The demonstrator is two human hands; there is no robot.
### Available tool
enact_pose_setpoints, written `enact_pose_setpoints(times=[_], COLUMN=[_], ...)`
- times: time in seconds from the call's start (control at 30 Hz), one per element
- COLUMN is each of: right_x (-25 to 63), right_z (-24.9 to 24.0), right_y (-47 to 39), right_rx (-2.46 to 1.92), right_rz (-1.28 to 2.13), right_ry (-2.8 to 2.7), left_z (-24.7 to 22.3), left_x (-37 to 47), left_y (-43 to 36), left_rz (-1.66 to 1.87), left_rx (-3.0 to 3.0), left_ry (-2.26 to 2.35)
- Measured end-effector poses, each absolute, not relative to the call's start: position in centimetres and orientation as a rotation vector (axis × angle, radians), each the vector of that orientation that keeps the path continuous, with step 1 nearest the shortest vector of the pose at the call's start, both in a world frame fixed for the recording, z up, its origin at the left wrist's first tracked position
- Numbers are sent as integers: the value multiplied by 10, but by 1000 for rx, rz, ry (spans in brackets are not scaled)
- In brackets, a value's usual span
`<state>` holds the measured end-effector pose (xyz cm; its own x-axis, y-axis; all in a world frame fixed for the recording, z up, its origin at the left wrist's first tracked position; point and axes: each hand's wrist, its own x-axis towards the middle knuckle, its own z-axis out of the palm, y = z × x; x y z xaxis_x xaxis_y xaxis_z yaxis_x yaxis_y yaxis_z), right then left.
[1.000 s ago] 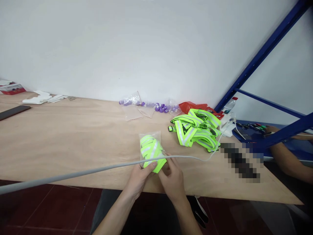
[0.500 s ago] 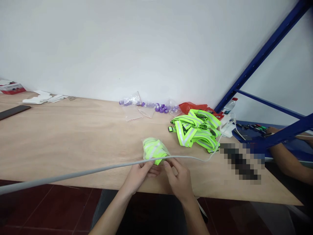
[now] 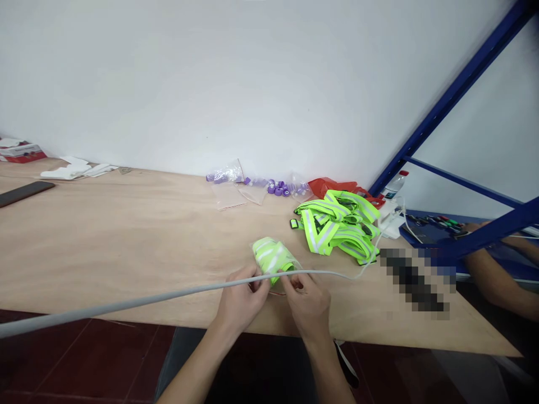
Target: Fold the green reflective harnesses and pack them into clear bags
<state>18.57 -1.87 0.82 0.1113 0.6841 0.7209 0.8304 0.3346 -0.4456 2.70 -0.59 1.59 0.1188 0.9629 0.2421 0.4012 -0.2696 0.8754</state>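
A clear plastic bag (image 3: pixel 255 253) with a rolled yellow-green reflective strap (image 3: pixel 272 259) inside lies near the table's front edge. My left hand (image 3: pixel 241 298) is closed at the near left part of the bag, fingers curled in a pinch. On the other side my right hand (image 3: pixel 309 303) pinches the bag's near right part. The bag's opening lies between my hands, partly covered by my fingers. A grey-white cable (image 3: pixel 185 290) crosses in front of the bag and hands.
A pile of reflective straps (image 3: pixel 337 224) lies to the right, before a red bag (image 3: pixel 332 185). Purple rolls (image 3: pixel 278 187) and small plastic bags (image 3: pixel 229 193) sit by the wall. Blue frame bars (image 3: pixel 455 95) rise at right, where another person's arm (image 3: pixel 497 280) shows.
The bag with the strap has shifted slightly right and turned a little. My left fingers have curled in and moved up along the bag; my right hand keeps its pinch.
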Motion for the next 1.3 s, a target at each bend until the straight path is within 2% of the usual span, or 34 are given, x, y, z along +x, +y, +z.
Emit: enact_pose_setpoints(times=[0.1,0.3,0.53,0.67,0.83,1.03,1.17,1.3], right_x=[188,209,233,236,235,228,224,223], right_z=[9,28,57,74,97,121,126,123], right_y=[-17,-18,-8,-4,0,8,17,23], right_rx=[-1407,-1289,-1069,-1061,-1097,-1006,-1052,-1027], right_rz=[-194,52,21,131,83,257,317,313], right_ry=[-1621,-1770,-2328,-2419,-2475,-2561,-2597,-2605], left_z=[23,45,72,90,118,130,127,129], left_x=[31,19,0,-6,-17,-41,-50,-54], left_y=[-8,4,21,26,28,37,43,43], left_rz=[1122,1119,1004,947,776,757,662,584], left_rx=[1922,2012,2007,2048,2031,2076,2314,2544], left_ry=[1347,1403,1332,1378,1352,1070,763,737])
